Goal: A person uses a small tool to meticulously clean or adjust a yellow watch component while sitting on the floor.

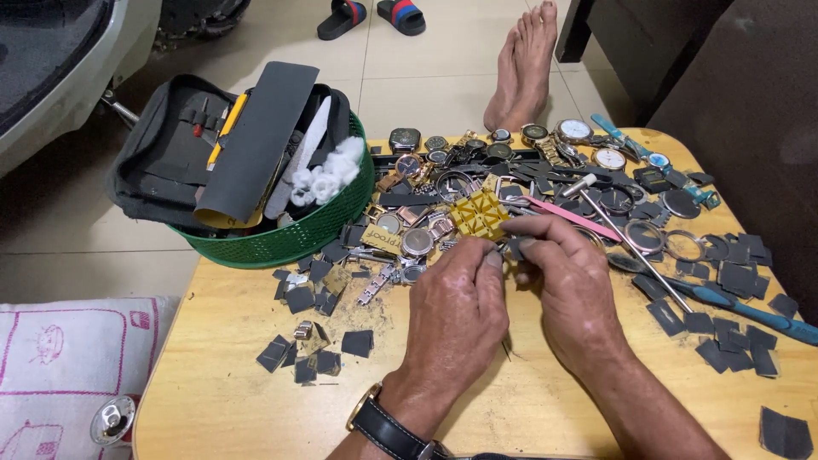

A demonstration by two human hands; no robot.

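My left hand (pixel 456 311) and my right hand (pixel 567 285) meet over the middle of a small wooden table (pixel 230 392). Both pinch a small dark part (pixel 514 248) between their fingertips; what it is I cannot tell. A dark wristwatch (pixel 388 426) is on my left wrist. Just beyond my fingers lie a yellow gridded holder (pixel 479 213), pink tweezers (pixel 569 217) and a heap of watches and watch cases (pixel 426 196).
A green basket (pixel 298 234) holding a black tool pouch and cotton stands at the table's far left. Dark square scraps (pixel 733 336) litter the tabletop. A blue-handled screwdriver (pixel 750 311) lies at right. A bare foot (pixel 521 68) and sandals (pixel 371 15) are on the tiled floor.
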